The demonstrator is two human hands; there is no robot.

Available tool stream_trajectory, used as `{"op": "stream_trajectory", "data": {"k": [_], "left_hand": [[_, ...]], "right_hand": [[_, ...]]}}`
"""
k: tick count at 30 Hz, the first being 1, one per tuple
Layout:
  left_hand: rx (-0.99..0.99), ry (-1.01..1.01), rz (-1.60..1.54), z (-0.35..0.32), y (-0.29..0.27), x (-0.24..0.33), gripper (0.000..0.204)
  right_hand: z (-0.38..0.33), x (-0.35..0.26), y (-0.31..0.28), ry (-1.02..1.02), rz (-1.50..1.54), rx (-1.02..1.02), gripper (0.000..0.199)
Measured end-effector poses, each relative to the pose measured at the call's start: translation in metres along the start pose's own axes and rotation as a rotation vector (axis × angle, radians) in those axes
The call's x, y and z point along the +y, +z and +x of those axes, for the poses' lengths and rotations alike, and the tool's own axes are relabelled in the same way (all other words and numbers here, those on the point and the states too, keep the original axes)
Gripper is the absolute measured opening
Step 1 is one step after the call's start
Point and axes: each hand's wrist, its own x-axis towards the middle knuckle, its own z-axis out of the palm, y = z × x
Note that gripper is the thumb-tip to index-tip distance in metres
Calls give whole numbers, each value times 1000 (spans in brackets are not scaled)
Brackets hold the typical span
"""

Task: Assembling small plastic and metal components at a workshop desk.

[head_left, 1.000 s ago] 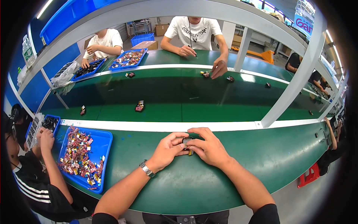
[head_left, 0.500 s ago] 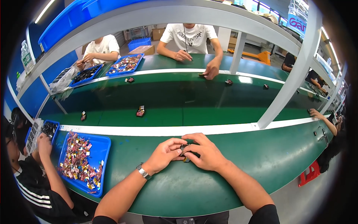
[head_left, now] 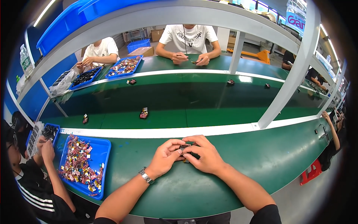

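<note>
Over the green tabletop, my left hand and my right hand meet around a small dark case-like part. Fingers and thumbs of both hands press on it from either side, so most of it is hidden. A bit of yellow shows beneath it, near my right thumb. A blue tray lies to the left of my left forearm, heaped with small wired parts in pink, white and yellow.
A white rail separates my table from the green conveyor belt, where small assemblies lie. A grey post rises at right. A co-worker's hands work by a small blue tray at left. Two people sit across the belt.
The assemblies on the near belt have shifted slightly right. Across the belt, a person's hand has drawn back with a small piece. My hands stay together, fingers slightly moved on the dark part.
</note>
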Motion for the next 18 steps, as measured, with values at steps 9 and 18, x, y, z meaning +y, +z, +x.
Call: {"op": "stream_trajectory", "data": {"k": [9, 18], "left_hand": [[-17, -54, -57, 1, -4, -3, 25], [-86, -40, -165, -1, -14, -5, 23]], "right_hand": [[1, -5, 7, -75, -148, 143, 12], [0, -6, 10, -95, -47, 149, 15]]}}
